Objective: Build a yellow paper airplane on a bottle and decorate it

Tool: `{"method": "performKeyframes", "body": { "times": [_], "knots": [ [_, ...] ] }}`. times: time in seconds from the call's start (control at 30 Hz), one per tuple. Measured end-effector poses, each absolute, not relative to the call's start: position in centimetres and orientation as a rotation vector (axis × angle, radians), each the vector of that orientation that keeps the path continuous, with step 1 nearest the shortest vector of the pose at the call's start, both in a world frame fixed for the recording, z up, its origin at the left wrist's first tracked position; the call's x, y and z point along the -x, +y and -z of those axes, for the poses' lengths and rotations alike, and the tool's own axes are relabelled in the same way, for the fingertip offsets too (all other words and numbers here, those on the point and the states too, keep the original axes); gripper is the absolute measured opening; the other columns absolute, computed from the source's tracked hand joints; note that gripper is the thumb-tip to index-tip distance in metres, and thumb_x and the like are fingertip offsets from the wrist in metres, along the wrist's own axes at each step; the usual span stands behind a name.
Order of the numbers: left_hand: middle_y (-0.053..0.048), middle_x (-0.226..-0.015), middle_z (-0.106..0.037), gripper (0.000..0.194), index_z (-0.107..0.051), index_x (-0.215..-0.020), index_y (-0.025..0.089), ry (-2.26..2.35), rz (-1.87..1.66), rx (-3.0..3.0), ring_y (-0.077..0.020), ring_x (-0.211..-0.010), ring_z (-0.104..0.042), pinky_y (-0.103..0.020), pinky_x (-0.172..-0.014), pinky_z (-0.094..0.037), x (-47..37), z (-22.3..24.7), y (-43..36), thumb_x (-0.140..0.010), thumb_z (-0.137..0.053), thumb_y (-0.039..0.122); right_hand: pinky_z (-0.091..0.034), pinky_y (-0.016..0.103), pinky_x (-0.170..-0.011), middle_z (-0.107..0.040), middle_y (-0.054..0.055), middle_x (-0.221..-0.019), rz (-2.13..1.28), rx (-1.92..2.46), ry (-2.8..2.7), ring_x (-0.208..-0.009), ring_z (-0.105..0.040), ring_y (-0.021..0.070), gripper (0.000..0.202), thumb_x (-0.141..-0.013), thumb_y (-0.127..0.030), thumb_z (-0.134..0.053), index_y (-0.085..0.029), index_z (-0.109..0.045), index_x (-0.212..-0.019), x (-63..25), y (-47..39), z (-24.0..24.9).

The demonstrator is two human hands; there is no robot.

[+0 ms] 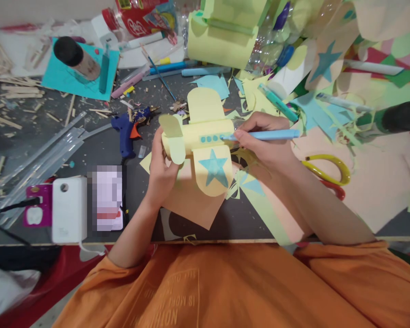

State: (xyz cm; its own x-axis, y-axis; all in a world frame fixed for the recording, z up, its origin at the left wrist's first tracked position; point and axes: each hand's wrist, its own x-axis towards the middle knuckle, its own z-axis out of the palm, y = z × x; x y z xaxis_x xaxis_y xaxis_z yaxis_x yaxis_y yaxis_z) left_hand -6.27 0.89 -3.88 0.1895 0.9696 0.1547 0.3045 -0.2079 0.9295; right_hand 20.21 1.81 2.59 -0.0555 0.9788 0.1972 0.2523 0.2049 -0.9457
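Observation:
A yellow paper airplane model (187, 135) with a rounded body lies across the middle of the view. My left hand (162, 171) is closed around its tail end, near the pale green and olive tail flaps. One wing (205, 105) points away from me; the nearer wing carries a blue star (213, 167). Several blue dots run in a row along the body. My right hand (264, 139) pinches a light blue marker (276, 134), its tip touching the body at the last dot in the row.
A blue glue gun (125, 134), clear glue sticks (51, 159), a white power bank (69, 209) and a phone lie left. Yellow-handled scissors (331, 167) rest on peach paper at right. Paper scraps, markers, bottles and wood splinters crowd the back. The table edge is near my body.

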Motion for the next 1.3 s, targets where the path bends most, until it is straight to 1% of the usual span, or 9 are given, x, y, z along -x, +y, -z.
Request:
{"method": "performKeyframes", "body": {
  "times": [0.13, 0.33, 0.47, 0.67, 0.9, 1.03, 1.17, 1.3],
  "knots": [
    [-0.009, -0.167, -0.035, 0.08, -0.026, -0.156, 0.035, 1.204, -1.033, -1.668, -0.0318, -0.154, -0.038, -0.048, -0.126, -0.035, 6.32, 3.75, 0.91, -0.09, -0.066, 0.056, -0.045, 0.032, -0.05, -0.057, -0.002, -0.057, -0.982, 1.253, -1.463, -0.052, -0.05, 0.0136, 0.035, -0.084, -0.038, -0.077, -0.025, -0.055, -0.06, -20.34, 1.82, -2.49],
    [-0.008, -0.169, -0.034, 0.078, -0.026, -0.156, 0.037, 1.196, -1.034, -1.641, -0.0316, -0.154, -0.038, -0.05, -0.126, -0.036, 6.36, 3.85, 0.84, -0.091, -0.064, 0.056, -0.05, 0.034, -0.049, -0.06, -0.002, -0.057, -1.023, 1.242, -1.388, -0.051, -0.056, 0.0152, 0.038, -0.085, -0.048, -0.076, -0.027, -0.055, -0.061, -20.28, 1.77, -2.03],
    [-0.007, -0.169, -0.033, 0.078, -0.025, -0.157, 0.037, 1.21, -1.036, -1.652, -0.0306, -0.155, -0.036, -0.05, -0.127, -0.035, 6.3, 3.86, 0.83, -0.092, -0.063, 0.057, -0.05, 0.035, -0.051, -0.061, -0.001, -0.06, -0.998, 1.238, -1.417, -0.053, -0.056, 0.0157, 0.039, -0.084, -0.051, -0.077, -0.028, -0.056, -0.061, -20.26, 1.73, -2.3],
    [-0.009, -0.168, -0.034, 0.078, -0.027, -0.156, 0.035, 1.202, -1.019, -1.644, -0.0306, -0.155, -0.037, -0.049, -0.127, -0.034, 6.15, 3.25, 0.88, -0.091, -0.064, 0.057, -0.046, 0.034, -0.049, -0.058, -0.001, -0.057, -1.001, 1.261, -1.42, -0.051, -0.051, 0.0152, 0.04, -0.081, -0.049, -0.08, -0.027, -0.056, -0.059, -20.21, 1.68, -2.57],
    [-0.008, -0.169, -0.033, 0.079, -0.026, -0.156, 0.036, 1.207, -1.047, -1.629, -0.0311, -0.156, -0.035, -0.05, -0.127, -0.033, 6.22, 3.97, 0.81, -0.091, -0.064, 0.058, -0.046, 0.034, -0.049, -0.06, -0.002, -0.057, -1.025, 1.219, -1.392, -0.051, -0.054, 0.0149, 0.04, -0.081, -0.053, -0.079, -0.027, -0.056, -0.061, -20.18, 1.83, -2.23],
    [-0.008, -0.169, -0.033, 0.079, -0.027, -0.156, 0.036, 1.231, -1.046, -1.651, -0.031, -0.157, -0.033, -0.049, -0.129, -0.03, 6.23, 3.88, 0.78, -0.091, -0.065, 0.057, -0.047, 0.033, -0.049, -0.06, -0.002, -0.058, -1.05, 1.199, -1.38, -0.051, -0.055, 0.0149, 0.038, -0.082, -0.049, -0.079, -0.027, -0.056, -0.061, -20.22, 1.84, -2.25],
    [-0.008, -0.167, -0.035, 0.079, -0.026, -0.157, 0.036, 1.24, -1.025, -1.634, -0.0311, -0.154, -0.037, -0.048, -0.127, -0.035, 6.33, 3.65, 0.74, -0.091, -0.067, 0.051, -0.046, 0.033, -0.048, -0.061, -0.002, -0.057, -1.054, 1.2, -1.377, -0.051, -0.055, 0.0148, 0.035, -0.083, -0.045, -0.078, -0.027, -0.056, -0.062, -20.17, 1.79, -2.23],
    [-0.009, -0.167, -0.035, 0.081, -0.026, -0.157, 0.037, 1.231, -1.03, -1.627, -0.032, -0.153, -0.04, -0.049, -0.125, -0.038, 6.36, 3.76, 0.68, -0.09, -0.069, 0.051, -0.048, 0.033, -0.05, -0.062, -0.002, -0.059, -1.084, 1.19, -1.362, -0.055, -0.059, 0.0156, 0.036, -0.082, -0.048, -0.078, -0.027, -0.055, -0.064, -20.14, 1.8, -2.08]
  ]
}}
